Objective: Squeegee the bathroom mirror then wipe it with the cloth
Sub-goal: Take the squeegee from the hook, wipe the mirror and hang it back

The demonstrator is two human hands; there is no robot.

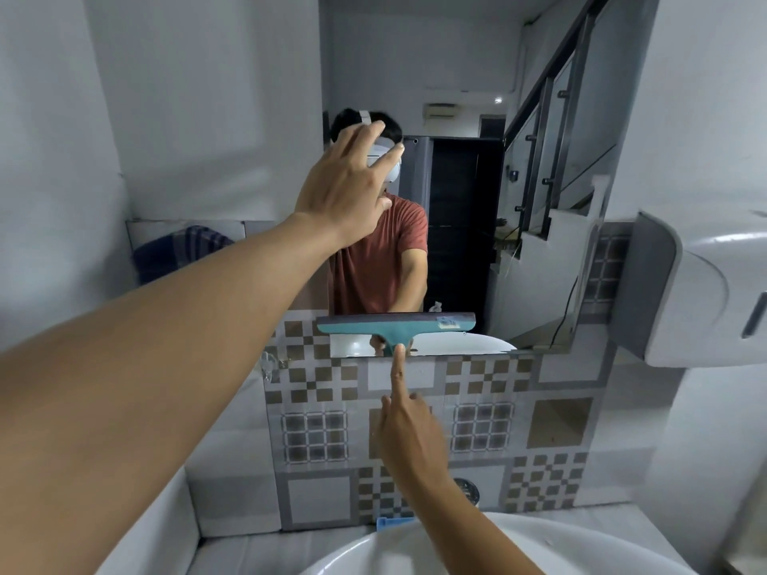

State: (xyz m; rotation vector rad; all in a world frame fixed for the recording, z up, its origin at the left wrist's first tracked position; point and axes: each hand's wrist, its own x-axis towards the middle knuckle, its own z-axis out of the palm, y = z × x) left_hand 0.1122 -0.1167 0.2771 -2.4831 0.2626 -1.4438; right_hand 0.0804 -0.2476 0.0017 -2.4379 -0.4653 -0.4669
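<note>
The bathroom mirror point(465, 168) hangs on the wall ahead. A teal squeegee point(431, 324) lies with its blade level near the mirror's bottom edge. My right hand point(409, 429) grips its handle from below, index finger stretched up along it, and hides most of the handle. My left hand point(346, 188) is raised with fingers spread at the mirror's left side, holding nothing; I cannot tell whether it touches the glass. A dark blue checked cloth point(182, 251) lies bunched on the ledge to the left of the mirror.
A white sink basin point(373, 554) sits directly below me. Patterned grey and brown tiles point(556, 421) cover the wall under the mirror. A white wall dispenser point(705, 284) juts out at the right. A small blue item point(394, 522) lies behind the basin.
</note>
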